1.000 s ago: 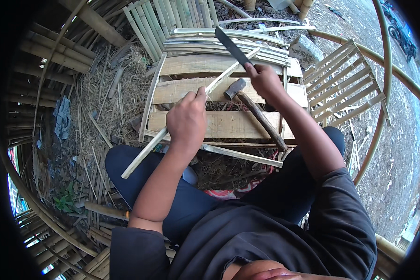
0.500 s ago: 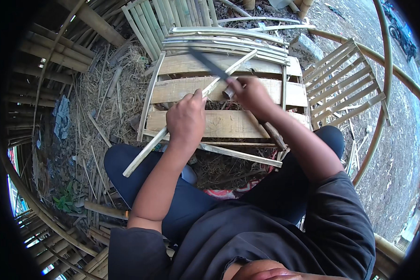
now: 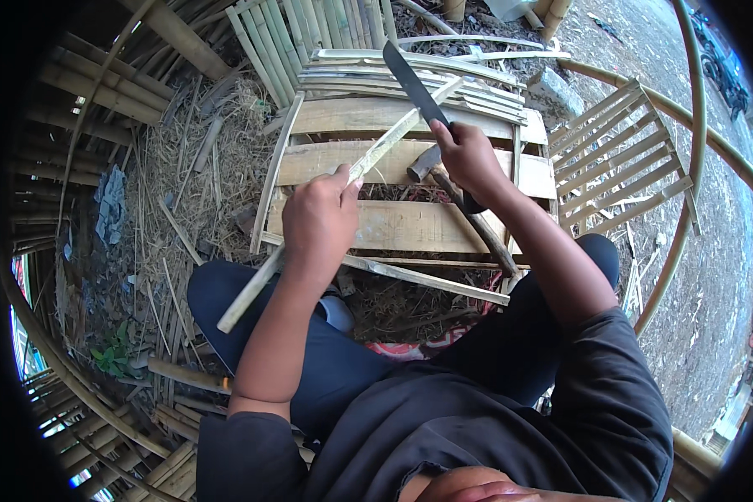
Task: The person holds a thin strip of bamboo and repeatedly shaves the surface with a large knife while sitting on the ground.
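My left hand (image 3: 320, 216) grips a long bamboo strip (image 3: 397, 134), which slants from above my left thigh up over a low slatted wooden bench (image 3: 402, 222). In my right hand (image 3: 470, 167) is a machete (image 3: 413, 84), its dark blade pointing up and to the left. The blade crosses above the far part of the strip; whether it touches cannot be made out. Beneath my right hand a hammer (image 3: 487, 237) lies on the slats, its metal head toward the middle. A thin curl of shaving stands up from the strip near my left fingers.
Several split bamboo strips (image 3: 351, 74) lie stacked along the bench's far edge. To the right leans a bamboo slat frame (image 3: 623, 159), with a concrete block (image 3: 555, 94) beside it. Dry straw and scraps (image 3: 197, 159) cover the ground at left. A loose strip (image 3: 431, 281) crosses the near edge.
My right hand has moved slightly up and right, and the machete blade now points more steeply upward. My left hand has shifted a little left and down. The hammer head shows more fully.
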`<state>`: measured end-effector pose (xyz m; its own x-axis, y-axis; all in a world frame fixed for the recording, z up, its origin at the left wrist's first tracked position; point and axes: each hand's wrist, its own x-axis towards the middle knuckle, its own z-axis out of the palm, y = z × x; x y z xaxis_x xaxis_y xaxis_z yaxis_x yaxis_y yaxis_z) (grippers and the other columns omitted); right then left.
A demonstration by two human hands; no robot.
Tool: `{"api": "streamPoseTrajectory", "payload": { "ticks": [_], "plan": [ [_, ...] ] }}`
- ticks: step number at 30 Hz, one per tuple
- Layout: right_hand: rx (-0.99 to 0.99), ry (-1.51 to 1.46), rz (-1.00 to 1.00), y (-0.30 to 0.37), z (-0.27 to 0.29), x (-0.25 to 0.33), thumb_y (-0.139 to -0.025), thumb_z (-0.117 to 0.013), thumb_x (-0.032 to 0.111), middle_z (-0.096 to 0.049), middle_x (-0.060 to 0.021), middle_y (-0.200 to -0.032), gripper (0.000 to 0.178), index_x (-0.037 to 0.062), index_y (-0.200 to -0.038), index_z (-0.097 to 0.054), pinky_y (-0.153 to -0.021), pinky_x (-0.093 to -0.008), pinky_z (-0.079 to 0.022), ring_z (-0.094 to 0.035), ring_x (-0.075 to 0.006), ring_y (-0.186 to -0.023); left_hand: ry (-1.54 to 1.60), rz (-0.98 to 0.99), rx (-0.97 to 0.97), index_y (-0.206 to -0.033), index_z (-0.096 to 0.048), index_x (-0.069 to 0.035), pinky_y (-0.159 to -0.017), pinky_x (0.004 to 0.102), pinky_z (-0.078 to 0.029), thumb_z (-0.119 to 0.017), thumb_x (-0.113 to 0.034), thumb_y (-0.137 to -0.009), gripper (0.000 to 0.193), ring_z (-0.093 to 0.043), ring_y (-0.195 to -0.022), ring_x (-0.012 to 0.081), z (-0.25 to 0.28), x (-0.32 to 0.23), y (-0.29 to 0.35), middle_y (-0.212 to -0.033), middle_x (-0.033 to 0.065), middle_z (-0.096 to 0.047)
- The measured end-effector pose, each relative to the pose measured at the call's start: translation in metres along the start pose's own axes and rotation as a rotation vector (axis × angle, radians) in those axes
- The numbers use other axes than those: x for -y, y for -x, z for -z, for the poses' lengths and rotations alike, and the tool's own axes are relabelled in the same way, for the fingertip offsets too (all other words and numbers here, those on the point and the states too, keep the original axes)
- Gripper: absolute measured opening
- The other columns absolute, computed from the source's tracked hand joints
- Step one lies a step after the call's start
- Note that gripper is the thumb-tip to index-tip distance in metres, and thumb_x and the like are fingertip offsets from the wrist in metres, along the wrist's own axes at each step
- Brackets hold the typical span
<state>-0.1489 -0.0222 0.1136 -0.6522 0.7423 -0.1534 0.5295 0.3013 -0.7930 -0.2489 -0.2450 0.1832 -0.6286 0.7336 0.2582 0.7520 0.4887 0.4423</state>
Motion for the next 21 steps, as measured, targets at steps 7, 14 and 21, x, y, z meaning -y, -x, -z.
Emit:
{"api": "streamPoseTrajectory", "payload": {
  "ticks": [7, 14, 21],
  "plan": [
    [-0.286, 0.059, -0.112, -0.047, 0.045, -0.025, -0.101, -0.055, 0.053, -0.070, -0.0232, -0.075, 0.060, -0.0030, -0.090, -0.072, -0.072, -0.0477, -0.051, -0.070, -0.0368, -0.075, 0.132, 0.210, 0.081, -0.114, -0.075, -0.002, -0.072, 0.0389, -0.055, -0.074, -0.017, -0.089, 0.029, -0.074, -0.080, 0.0338, 0.014, 0.007, -0.005, -0.091, 0.0228, -0.073],
    [-0.122, 0.025, -0.007, -0.028, 0.041, -0.006, -0.101, -0.058, 0.056, -0.061, -0.0079, -0.063, 0.057, 0.0011, -0.094, -0.075, -0.056, -0.0355, -0.047, -0.057, -0.0144, -0.056, 0.414, 0.104, -0.033, -0.114, -0.074, 0.002, -0.056, 0.0302, -0.047, -0.077, -0.007, -0.086, 0.030, -0.064, -0.060, 0.0113, 0.018, 0.047, 0.005, -0.078, 0.0192, -0.074],
    [-0.062, -0.073, -0.272, -0.024, 0.026, -0.014, -0.102, -0.058, 0.052, -0.057, -0.0009, -0.064, 0.057, -0.0011, -0.112, -0.073, -0.043, -0.0316, -0.039, -0.050, -0.0112, -0.049, 0.371, -0.013, -0.154, -0.113, -0.073, 0.002, -0.055, 0.0327, -0.046, -0.074, -0.008, -0.089, 0.027, -0.064, -0.057, 0.0193, 0.008, 0.035, -0.008, -0.074, 0.0176, -0.069]
  ]
}}
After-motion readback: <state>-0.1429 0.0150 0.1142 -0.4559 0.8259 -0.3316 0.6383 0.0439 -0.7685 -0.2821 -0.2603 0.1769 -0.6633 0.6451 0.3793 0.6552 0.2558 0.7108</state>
